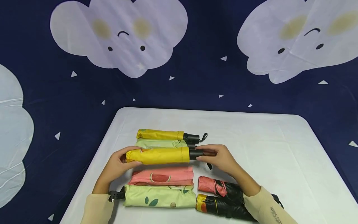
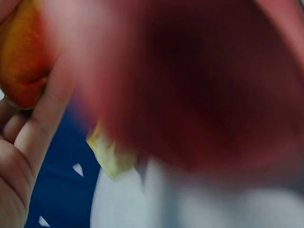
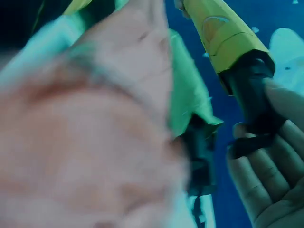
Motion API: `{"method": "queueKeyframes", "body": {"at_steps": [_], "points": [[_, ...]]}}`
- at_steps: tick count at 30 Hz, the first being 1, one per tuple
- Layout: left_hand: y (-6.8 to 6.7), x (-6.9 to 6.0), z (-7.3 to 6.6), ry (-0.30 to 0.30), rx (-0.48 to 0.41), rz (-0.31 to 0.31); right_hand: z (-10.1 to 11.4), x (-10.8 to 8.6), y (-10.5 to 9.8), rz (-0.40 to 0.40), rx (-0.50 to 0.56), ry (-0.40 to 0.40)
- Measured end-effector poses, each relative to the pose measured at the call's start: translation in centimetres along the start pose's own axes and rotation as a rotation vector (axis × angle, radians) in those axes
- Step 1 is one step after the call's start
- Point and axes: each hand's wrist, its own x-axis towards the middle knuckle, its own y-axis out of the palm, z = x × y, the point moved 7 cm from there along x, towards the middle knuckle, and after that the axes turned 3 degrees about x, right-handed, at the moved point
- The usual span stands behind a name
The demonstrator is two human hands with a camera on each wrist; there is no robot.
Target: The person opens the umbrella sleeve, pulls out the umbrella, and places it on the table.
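A folded yellow umbrella point(image 1: 160, 155) with a black handle point(image 1: 196, 154) is held level between both hands, over the table. My left hand point(image 1: 118, 165) grips its left end, thumb along the near side and fingers on the far side. At the other end, my right hand point(image 1: 222, 158) pinches the handle; the right wrist view shows the thumb against the handle point(image 3: 251, 95) and a black strap by the fingers. Just behind lie a light green umbrella point(image 1: 159, 143) and another yellow umbrella point(image 1: 160, 134). In front lies a pink umbrella point(image 1: 162, 176) with a watermelon print.
Nearest me lies a light green umbrella point(image 1: 159, 196) with a leaf print, its black handle pointing left. On the right, under my forearm, lie a pink-and-black umbrella point(image 1: 212, 186) and a yellow-and-black umbrella point(image 1: 216, 205). The white table point(image 1: 279, 149) meets a dark blue cloud-patterned cloth point(image 1: 195, 87).
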Motion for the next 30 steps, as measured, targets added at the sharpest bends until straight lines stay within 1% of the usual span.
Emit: {"method": "queueKeyframes", "body": {"at_steps": [3,6,9,12,15,20,22,25,30], "points": [[0.4,0.0,-2.0,0.056,-0.079,0.017,1.5,-1.0,-0.8,-0.043,0.119,-0.013],[0.7,0.0,-4.0,0.081,-0.137,0.025,3.2,-2.0,-1.4,-0.08,0.212,-0.078],[0.8,0.1,-5.2,0.101,-0.162,0.038,4.7,-2.7,-1.7,-0.097,0.269,-0.14],[0.7,0.0,-5.8,0.112,-0.164,0.049,5.6,-3.0,-1.7,-0.105,0.289,-0.167],[0.4,-0.1,-6.0,0.102,-0.149,0.042,6.1,-3.2,-1.6,-0.099,0.279,-0.173],[0.2,-0.5,-6.8,0.09,-0.131,0.02,6.8,-3.3,-0.9,-0.043,0.3,-0.206],[0.3,-0.6,-7.2,0.091,-0.13,0.023,6.9,-3.5,-0.7,-0.021,0.313,-0.219],[0.5,-0.7,-7.7,0.096,-0.124,0.036,7.0,-3.8,-0.6,-0.002,0.3,-0.246],[0.5,-1.0,-8.0,0.102,-0.104,0.058,7.0,-3.9,-0.5,0.009,0.31,-0.272]]}}
